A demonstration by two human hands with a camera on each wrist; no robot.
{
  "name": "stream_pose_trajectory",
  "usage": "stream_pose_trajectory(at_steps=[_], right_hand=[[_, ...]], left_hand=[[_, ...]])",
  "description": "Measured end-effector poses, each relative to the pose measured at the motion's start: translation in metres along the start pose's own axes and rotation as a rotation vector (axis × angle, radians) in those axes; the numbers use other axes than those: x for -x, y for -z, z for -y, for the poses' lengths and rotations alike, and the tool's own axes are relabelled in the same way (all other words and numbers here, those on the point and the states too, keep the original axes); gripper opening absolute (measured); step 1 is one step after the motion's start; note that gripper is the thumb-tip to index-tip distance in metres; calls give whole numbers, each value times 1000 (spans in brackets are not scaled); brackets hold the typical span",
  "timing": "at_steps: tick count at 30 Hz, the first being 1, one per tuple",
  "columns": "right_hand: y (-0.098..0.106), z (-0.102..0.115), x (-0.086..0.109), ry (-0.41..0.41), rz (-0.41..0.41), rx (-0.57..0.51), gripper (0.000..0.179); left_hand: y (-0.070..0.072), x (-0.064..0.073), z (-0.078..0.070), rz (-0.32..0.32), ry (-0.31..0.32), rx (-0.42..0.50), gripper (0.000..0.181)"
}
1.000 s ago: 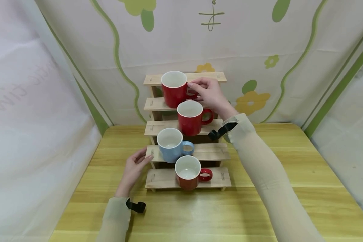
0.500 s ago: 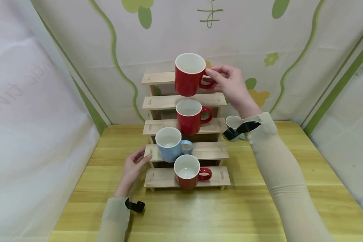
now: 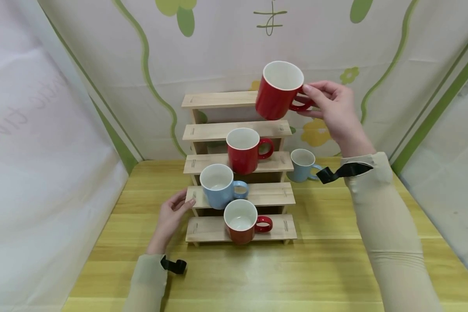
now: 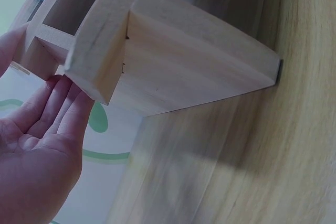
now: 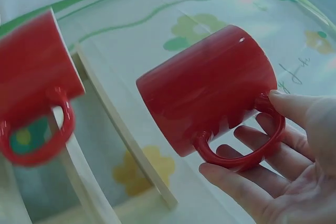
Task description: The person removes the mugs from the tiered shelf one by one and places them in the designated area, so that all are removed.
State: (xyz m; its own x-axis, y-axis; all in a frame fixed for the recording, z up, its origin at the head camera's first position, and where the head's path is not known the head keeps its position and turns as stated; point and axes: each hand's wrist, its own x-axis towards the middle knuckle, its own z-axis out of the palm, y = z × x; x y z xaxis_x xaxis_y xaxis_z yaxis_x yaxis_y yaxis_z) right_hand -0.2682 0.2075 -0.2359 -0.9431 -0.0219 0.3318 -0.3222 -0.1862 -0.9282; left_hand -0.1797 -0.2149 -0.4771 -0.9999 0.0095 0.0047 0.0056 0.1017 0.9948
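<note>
My right hand (image 3: pixel 337 110) holds a red mug (image 3: pixel 277 97) by its handle, in the air off the right of the top steps of a wooden stepped rack (image 3: pixel 203 132). The right wrist view shows fingers round that handle, the mug (image 5: pixel 210 87) slightly tilted. My left hand (image 3: pixel 173 216) grips the rack's left end at the second step from the bottom, thumb on top. From the left wrist, the fingers (image 4: pixel 68 108) reach under the board. Several mugs stand on the rack: a red one (image 3: pixel 242 158), a light blue one (image 3: pixel 217 193) and a lower red one (image 3: pixel 242 232).
Another light blue mug (image 3: pixel 301 167) stands on the wooden table (image 3: pixel 359 260) to the right of the rack, below my right forearm. A white patterned cloth (image 3: pixel 218 52) hangs behind, with more cloth on both sides.
My right hand has lifted the red mug off the upper rack and carried it up and to the right. The light blue mug on the table has come into sight. My left hand stays put.
</note>
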Motion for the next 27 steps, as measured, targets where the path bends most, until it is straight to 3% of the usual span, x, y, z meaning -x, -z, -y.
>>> stream_pose_trajectory(at_steps=[14,27], right_hand=[[56,5,22,-22,-67,-56,37],[94,-3,43,-75,-153,-45,38]], left_hand=[[1,1,2,4,-6,-10,58],[2,1,3,2,-16,-1,56]])
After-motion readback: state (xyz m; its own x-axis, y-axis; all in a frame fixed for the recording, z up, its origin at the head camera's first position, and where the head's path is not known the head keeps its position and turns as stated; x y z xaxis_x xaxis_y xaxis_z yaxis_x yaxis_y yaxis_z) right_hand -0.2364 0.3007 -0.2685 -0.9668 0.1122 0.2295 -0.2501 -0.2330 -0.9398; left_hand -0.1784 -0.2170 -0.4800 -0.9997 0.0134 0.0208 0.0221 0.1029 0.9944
